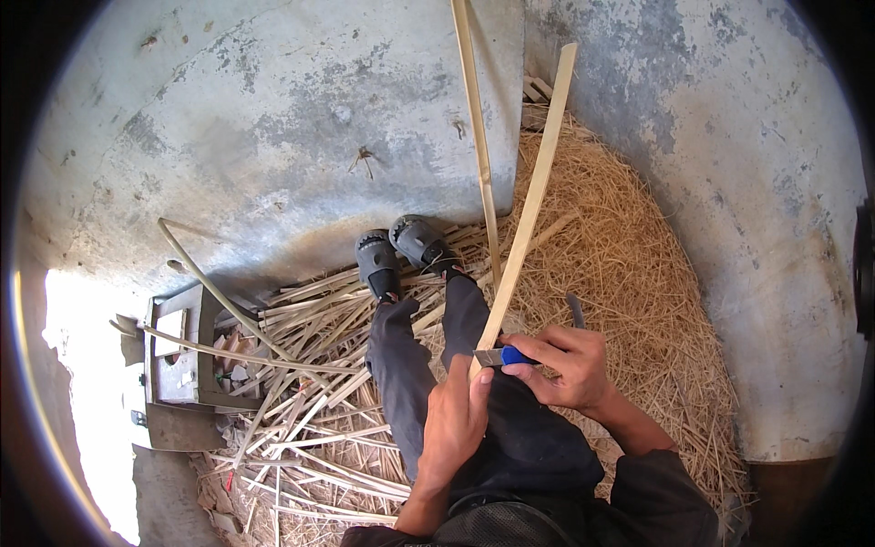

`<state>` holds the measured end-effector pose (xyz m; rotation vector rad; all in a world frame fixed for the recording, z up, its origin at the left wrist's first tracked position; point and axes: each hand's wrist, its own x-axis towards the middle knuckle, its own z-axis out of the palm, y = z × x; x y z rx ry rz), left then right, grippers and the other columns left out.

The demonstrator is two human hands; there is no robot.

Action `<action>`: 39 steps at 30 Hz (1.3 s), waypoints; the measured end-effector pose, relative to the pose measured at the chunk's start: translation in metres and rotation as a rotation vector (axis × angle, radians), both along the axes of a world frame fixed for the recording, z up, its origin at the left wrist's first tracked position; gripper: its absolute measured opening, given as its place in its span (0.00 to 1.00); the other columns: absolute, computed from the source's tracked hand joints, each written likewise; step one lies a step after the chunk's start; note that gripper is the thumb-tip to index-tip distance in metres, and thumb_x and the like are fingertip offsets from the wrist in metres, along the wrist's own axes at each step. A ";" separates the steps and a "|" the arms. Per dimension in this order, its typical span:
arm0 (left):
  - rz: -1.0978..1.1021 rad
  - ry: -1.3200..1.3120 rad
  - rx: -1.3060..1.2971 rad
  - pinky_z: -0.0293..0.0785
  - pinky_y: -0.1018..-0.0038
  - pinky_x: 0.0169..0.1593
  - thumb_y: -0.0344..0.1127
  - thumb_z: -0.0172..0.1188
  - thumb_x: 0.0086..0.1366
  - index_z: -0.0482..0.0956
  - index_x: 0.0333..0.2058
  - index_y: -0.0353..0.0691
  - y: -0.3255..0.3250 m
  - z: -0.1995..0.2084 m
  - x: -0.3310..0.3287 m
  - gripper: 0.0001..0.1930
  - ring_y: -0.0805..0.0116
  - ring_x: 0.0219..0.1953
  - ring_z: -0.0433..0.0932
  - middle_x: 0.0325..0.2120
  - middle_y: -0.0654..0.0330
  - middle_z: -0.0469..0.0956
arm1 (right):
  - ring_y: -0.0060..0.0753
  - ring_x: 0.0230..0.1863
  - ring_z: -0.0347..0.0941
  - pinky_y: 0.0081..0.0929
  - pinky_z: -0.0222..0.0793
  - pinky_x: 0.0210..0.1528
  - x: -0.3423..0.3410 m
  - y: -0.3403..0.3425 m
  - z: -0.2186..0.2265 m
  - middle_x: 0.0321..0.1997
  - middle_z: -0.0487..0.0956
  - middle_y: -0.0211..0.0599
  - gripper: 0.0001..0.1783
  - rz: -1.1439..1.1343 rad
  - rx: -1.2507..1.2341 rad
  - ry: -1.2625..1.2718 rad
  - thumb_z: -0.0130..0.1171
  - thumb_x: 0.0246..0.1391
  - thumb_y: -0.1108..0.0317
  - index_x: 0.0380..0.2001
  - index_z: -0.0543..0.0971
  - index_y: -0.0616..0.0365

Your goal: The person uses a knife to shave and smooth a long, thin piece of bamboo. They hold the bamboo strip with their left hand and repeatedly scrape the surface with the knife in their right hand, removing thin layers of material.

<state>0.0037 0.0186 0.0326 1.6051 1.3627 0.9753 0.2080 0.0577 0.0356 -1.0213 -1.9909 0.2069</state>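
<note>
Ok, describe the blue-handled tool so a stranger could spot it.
Find the dark trousers at lower centre. Over them, the right hand holds the tool, its grey blade against a long pale strip. A bright blue handle sets it apart from the dark, narrow object just beyond that hand, which shows no blue.

at 11 o'clock, a grey-white wall point(264, 118) shows worn, blotchy patches; 1 slim wooden strip point(476, 128) slants up beside it, near 12 o'clock. a straw-coloured heap point(629, 264) spreads at 3 o'clock, with a curved wall point(756, 246) beyond. loose pale strips point(310, 433) lie crisscrossed around 7 o'clock, and 1 boxy wooden frame point(187, 387) sits between 8 and 9 o'clock.
</note>
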 end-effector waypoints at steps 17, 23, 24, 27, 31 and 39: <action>-0.042 0.129 -0.095 0.71 0.43 0.33 0.40 0.54 0.82 0.69 0.42 0.34 -0.030 -0.036 -0.008 0.13 0.29 0.30 0.79 0.23 0.38 0.78 | 0.31 0.27 0.83 0.27 0.72 0.26 0.050 0.054 -0.002 0.28 0.85 0.41 0.18 -0.248 0.022 0.154 0.76 0.60 0.56 0.44 0.91 0.59; -0.063 0.126 -0.160 0.71 0.41 0.34 0.42 0.55 0.82 0.69 0.43 0.33 -0.045 -0.042 -0.018 0.15 0.26 0.32 0.79 0.24 0.35 0.78 | 0.28 0.25 0.79 0.29 0.69 0.26 0.077 0.095 -0.010 0.31 0.88 0.39 0.22 -0.277 0.152 0.198 0.73 0.64 0.50 0.45 0.91 0.61; -0.060 0.132 -0.172 0.71 0.41 0.34 0.42 0.55 0.82 0.69 0.43 0.33 -0.048 -0.044 -0.021 0.15 0.26 0.32 0.79 0.24 0.35 0.78 | 0.28 0.26 0.80 0.28 0.70 0.27 0.082 0.101 -0.006 0.31 0.89 0.40 0.23 -0.304 0.109 0.170 0.72 0.65 0.50 0.45 0.91 0.61; -0.068 0.156 -0.202 0.71 0.41 0.35 0.42 0.54 0.82 0.70 0.42 0.33 -0.057 -0.047 -0.028 0.15 0.26 0.33 0.79 0.24 0.34 0.78 | 0.25 0.26 0.79 0.26 0.69 0.27 0.103 0.122 -0.002 0.31 0.89 0.38 0.25 -0.383 0.086 0.150 0.69 0.67 0.47 0.47 0.91 0.61; -0.102 0.168 -0.213 0.71 0.41 0.35 0.42 0.53 0.82 0.70 0.42 0.33 -0.065 -0.045 -0.035 0.15 0.25 0.34 0.79 0.25 0.34 0.78 | 0.23 0.21 0.72 0.27 0.64 0.26 0.136 0.148 0.006 0.28 0.87 0.33 0.26 -0.586 -0.081 0.199 0.68 0.69 0.46 0.52 0.90 0.59; -0.129 -0.167 -0.447 0.72 0.62 0.28 0.49 0.39 0.88 0.73 0.41 0.32 -0.046 -0.071 -0.049 0.25 0.59 0.20 0.74 0.21 0.55 0.73 | 0.31 0.23 0.76 0.34 0.69 0.30 0.119 0.108 -0.005 0.23 0.84 0.36 0.27 -0.571 -0.494 -0.094 0.65 0.68 0.41 0.48 0.92 0.56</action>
